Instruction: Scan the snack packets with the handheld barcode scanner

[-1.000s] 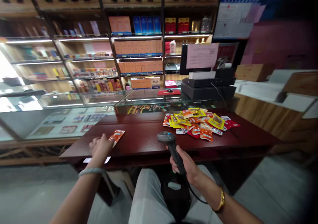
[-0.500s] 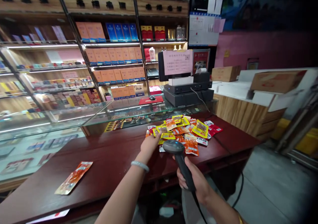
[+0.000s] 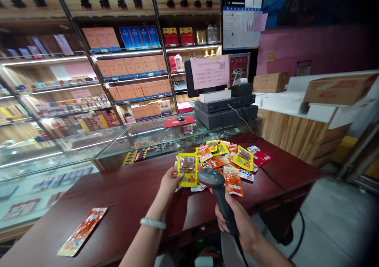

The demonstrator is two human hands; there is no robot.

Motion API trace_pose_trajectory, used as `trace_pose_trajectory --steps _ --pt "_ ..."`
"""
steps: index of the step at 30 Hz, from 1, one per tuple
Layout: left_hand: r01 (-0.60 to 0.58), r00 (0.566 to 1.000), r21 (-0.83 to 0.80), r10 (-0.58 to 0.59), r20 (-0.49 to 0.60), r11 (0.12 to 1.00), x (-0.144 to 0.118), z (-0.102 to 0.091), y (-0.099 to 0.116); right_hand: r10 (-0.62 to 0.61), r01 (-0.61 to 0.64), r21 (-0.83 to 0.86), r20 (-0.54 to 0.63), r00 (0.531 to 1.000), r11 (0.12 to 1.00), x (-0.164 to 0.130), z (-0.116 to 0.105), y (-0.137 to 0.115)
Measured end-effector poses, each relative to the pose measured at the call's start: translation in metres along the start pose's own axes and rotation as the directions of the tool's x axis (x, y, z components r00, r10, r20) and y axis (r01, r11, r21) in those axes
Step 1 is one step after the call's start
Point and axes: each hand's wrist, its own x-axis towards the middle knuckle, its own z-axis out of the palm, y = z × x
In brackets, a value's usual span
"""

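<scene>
Head view: far L on the dark red surface (image 3: 127,204), an orange packet (image 3: 83,231) lies flat & alone; my L hand (image 3: 171,180) was on it approx 1 s ago, now well away. That hand's now pinching a yellow packet (image 3: 187,168), thumb on its front, held up by the L edge of the pile (image 3: 217,161); ½ sec ago it was down at the pile. So this one looks clear of the rest & just beside the scanner (image 3: 223,204); can't tell if touching. R hand (image 3: 238,217) grips the scanner, same as before.
</scene>
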Motion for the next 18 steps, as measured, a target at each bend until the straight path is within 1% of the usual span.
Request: trace_pose_trajectory --steps 2,4,8,10,13,18 --pt "-0.014 1.000 -0.082 0.013 -0.011 0.997 -0.020 -0.019 -0.001 -0.002 0.003 -0.039 0.010 1.000 0.999 0.005 0.013 0.002" --pt "-0.028 0.999 -0.154 0.021 -0.047 0.988 -0.040 -0.037 -0.001 -0.006 0.008 -0.074 0.030 1.000 0.997 0.010 0.030 0.006" --pt "-0.041 0.987 -0.215 0.005 -0.163 0.976 -0.071 -0.070 -0.002 0.016 -0.006 -0.097 0.107 0.994 0.995 0.019 0.066 0.022" --pt "-0.045 0.980 -0.224 0.000 -0.199 0.974 -0.081 -0.085 -0.003 0.050 -0.036 -0.097 0.143 0.989 0.995 0.024 0.081 0.033" --pt "-0.044 0.977 -0.243 -0.009 -0.212 0.969 -0.090 -0.102 -0.004 0.077 -0.059 -0.109 0.170 0.982 0.992 0.032 0.095 0.049" --pt "-0.041 0.973 -0.235 -0.015 -0.232 0.971 -0.097 -0.117 -0.004 0.087 -0.058 -0.145 0.197 0.977 0.988 0.041 0.106 0.062"
